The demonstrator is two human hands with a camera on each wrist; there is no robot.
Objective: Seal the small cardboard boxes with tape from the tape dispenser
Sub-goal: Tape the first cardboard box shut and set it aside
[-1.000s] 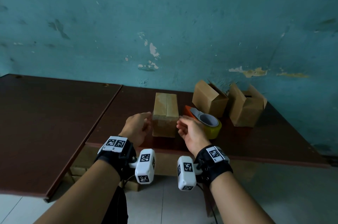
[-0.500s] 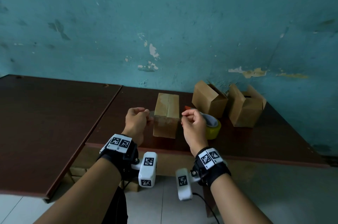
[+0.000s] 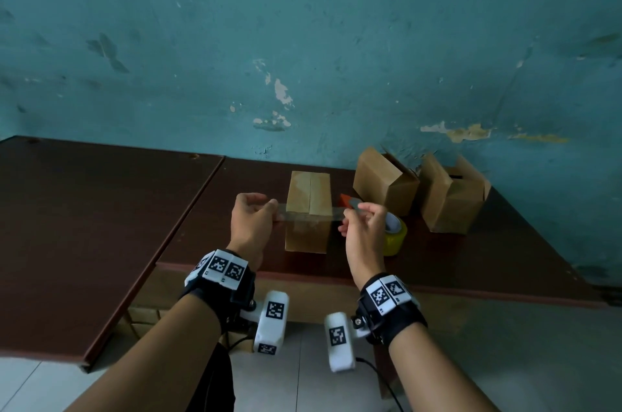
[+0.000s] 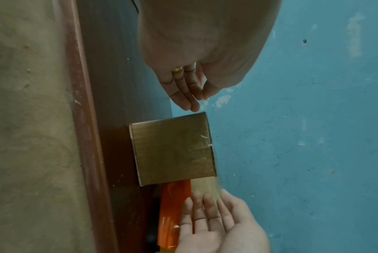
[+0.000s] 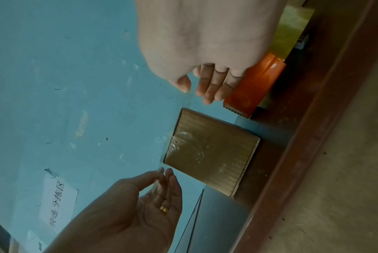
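Note:
A closed small cardboard box [image 3: 308, 196] stands near the table's front edge, with clear tape along its top seam and down its near face [image 4: 172, 149]. A strip of clear tape [image 3: 308, 215] is stretched level across the box's near top edge. My left hand [image 3: 271, 211] pinches its left end and my right hand [image 3: 350, 213] pinches its right end. In the wrist views the thumb and fingers of each hand [image 4: 196, 101] [image 5: 192, 90] meet on the faint film. The orange tape dispenser [image 3: 346, 200] with its yellow roll [image 3: 395, 236] lies just right of the box, behind my right hand.
Two more cardboard boxes [image 3: 383, 179] [image 3: 451, 199] with loose flaps stand at the back right by the blue wall. A second dark table [image 3: 84, 226] adjoins on the left. Stacked boxes [image 3: 144, 317] sit under the table. A paper note [image 5: 58, 202] hangs on the wall.
Both hands rose from the box's sides and turned into pinches. They now hold a tape strip taut across the box's near top edge, slightly wider apart than before.

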